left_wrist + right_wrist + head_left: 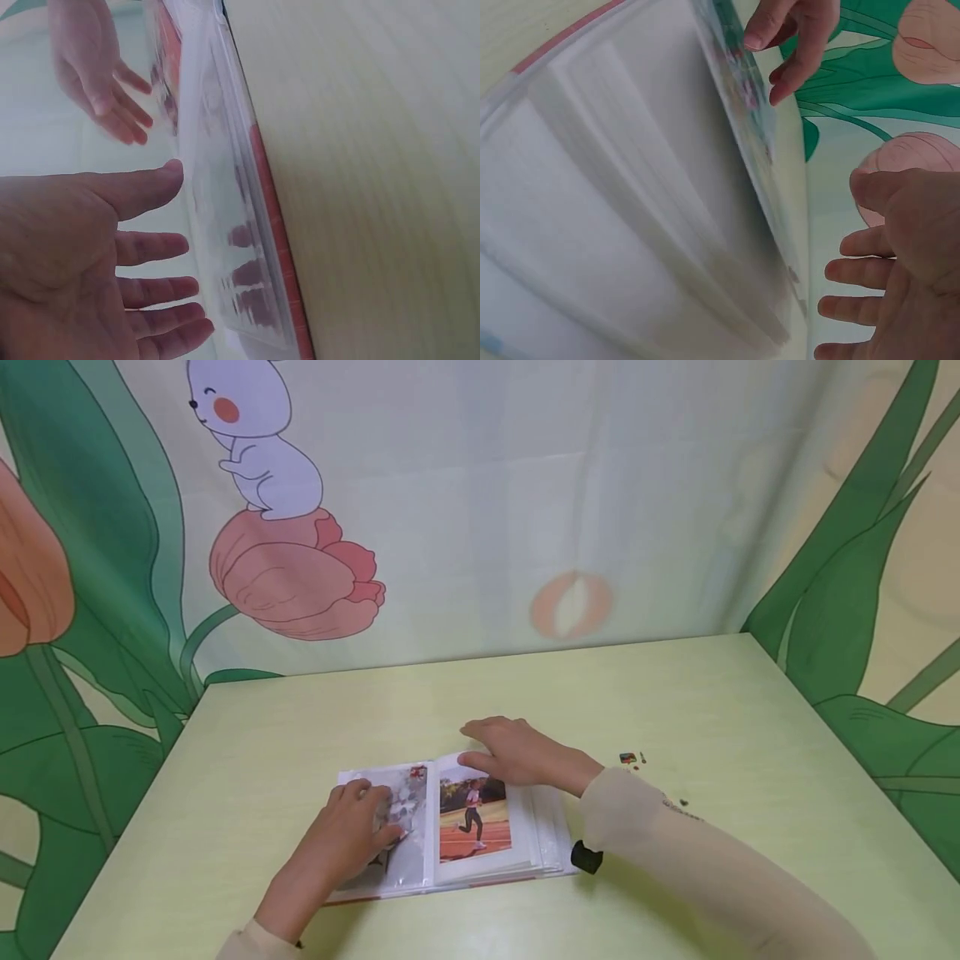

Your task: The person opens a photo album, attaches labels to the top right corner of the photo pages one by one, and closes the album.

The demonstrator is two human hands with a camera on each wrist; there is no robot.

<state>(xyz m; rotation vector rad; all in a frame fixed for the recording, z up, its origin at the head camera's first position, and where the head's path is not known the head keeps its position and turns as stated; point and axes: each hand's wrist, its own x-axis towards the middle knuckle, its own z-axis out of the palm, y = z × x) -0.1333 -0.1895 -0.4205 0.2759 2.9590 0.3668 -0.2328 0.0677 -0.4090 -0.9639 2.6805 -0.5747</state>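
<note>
A photo album (430,839) lies spread on the table, its clear-sleeved pages facing up. On its right page is a photo of a runner (474,818) on a track, and a greyish picture (405,789) fills the left page. My left hand (348,827) is over the left page, fingers loosely extended. Above the upper part of the right page, my right hand (517,752) stretches out with its thumb apart. Straight, spread fingers of the right hand (904,262) show beside the page edges in the right wrist view. Neither hand grips anything.
Several tiny coloured pieces (627,758) and a small dark piece (683,802) lie on the table (750,860) to the right of the album. A black object (587,857) sits under my right sleeve. Behind the table hangs a printed curtain (465,527).
</note>
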